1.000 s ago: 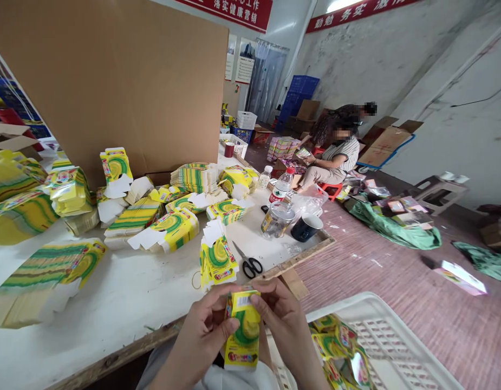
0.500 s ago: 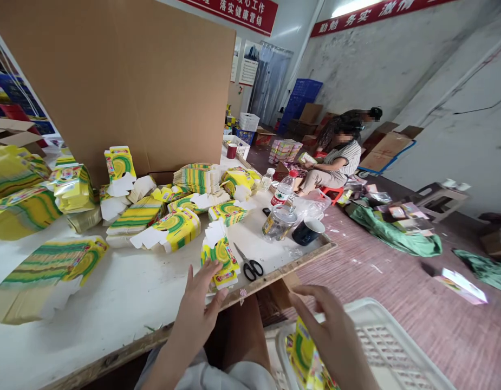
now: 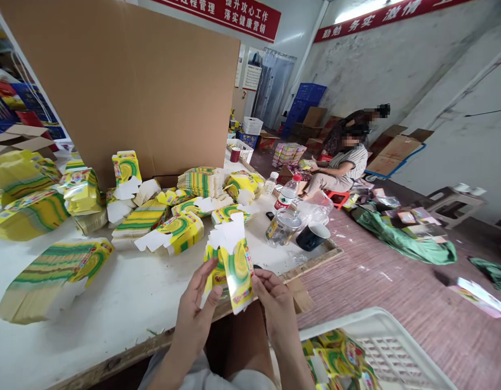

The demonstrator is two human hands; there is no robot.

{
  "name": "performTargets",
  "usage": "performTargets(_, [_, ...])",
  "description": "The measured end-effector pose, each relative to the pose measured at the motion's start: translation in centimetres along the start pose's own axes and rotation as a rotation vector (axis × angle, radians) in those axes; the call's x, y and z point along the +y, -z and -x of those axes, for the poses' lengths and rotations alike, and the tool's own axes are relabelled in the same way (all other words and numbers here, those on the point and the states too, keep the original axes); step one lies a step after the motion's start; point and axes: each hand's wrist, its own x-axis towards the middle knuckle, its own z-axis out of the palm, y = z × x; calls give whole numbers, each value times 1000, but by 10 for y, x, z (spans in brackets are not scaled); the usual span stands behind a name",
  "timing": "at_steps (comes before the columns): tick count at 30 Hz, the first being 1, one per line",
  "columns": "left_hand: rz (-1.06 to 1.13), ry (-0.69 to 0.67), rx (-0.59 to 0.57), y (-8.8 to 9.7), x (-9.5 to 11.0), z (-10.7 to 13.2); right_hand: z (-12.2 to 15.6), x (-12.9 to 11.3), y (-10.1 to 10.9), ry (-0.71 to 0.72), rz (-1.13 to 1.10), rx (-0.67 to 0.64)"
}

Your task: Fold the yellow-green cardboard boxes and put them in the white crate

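A flat yellow carton [image 3: 239, 276] was held up over the near edge of the table [image 3: 153, 342], left of the table's right corner, its white flaps [image 3: 238, 230] pointing away from the person. The right hand [image 3: 277, 300] had it by the right side, probably so that the printed face and the flaps stayed free. That grip was closed to a pinch, thumb and fingers meeting on the card's margin. The left hand [image 3: 197, 295] had a wide grip, thumb and fingers spread at the carton's other side and around the small pile [image 3: 209, 265] lying behind it; whether the fingertips touched either could not be told. The pile lay close to the near edge, seemingly for easy reach. Farther off, thick bundles [image 3: 55, 281] of cartons lay toward the table's left and far edges, apparently as a reserve. A dark mug [image 3: 313, 236] and a clear jar [image 3: 280, 227] stood by the right corner, out of the hands' way. Below that corner, a white basket [image 3: 390, 325] held shaped cartons [image 3: 343, 357], presumably placed there to suit the right hand
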Motion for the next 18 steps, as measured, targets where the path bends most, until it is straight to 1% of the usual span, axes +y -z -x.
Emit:
performTargets(2, [232,98,-113,-4,2,0,11,1,-2,-56,-99,-31])
performTargets(4, [403,214,-238,-6,5,1,19,2,-5,-137,-223,-81])
performTargets(5, [468,262,-281,-7,6,1,22,3,-7,-175,-278,-109])
performTargets(7, [566,319,-319,-7,10,4,25,3,-8,-213,-332,-146])
performTargets(10, [607,316,-314,-7,13,6,26,-1,-7,-194,-296,-157])
performTargets(13, [558,306,-292,-8,11,6,29,-3,-5,-135,-191,-163])
performTargets(15, [512,310,-246,-9,7,5,32,-3,-5,-99,-113,-179])
performTargets(18, [447,297,-144,-11,2,4,38,0,-8,-57,-31,-176])
